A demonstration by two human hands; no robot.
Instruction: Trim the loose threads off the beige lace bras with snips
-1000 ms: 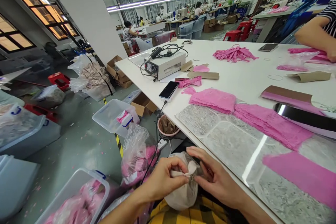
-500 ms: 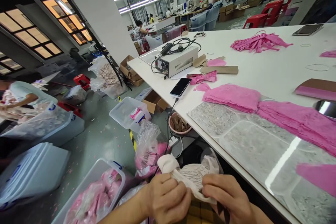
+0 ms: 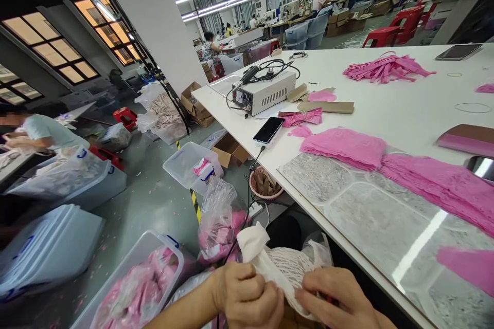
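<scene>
Low at the front, beside the table edge, a bundle of cream fabric [image 3: 283, 262] with a stringy, ribbed middle and a folded end is between my hands. My left hand [image 3: 249, 295] is closed in a fist on its left side. On the right side, my right hand [image 3: 335, 293] pinches the lower edge with fingers and thumb. Something small and dark red shows within the right hand's grip; I cannot make out what it is. Beneath the hands, a brownish surface is only partly visible.
The white table [image 3: 405, 103] fills the right, bearing stacked pink fabric [image 3: 347, 148], pink strips [image 3: 388, 68], a phone [image 3: 269, 130] and a metal-cased device [image 3: 266, 93]. A plastic bin [image 3: 179, 262] of pink pieces stands at left. A cable hangs off the edge. A person sits far left.
The view has shifted slightly. The cream bundle's folded end stands up more, and my right hand has moved along its lower edge. The dark strip below that hand no longer shows.
</scene>
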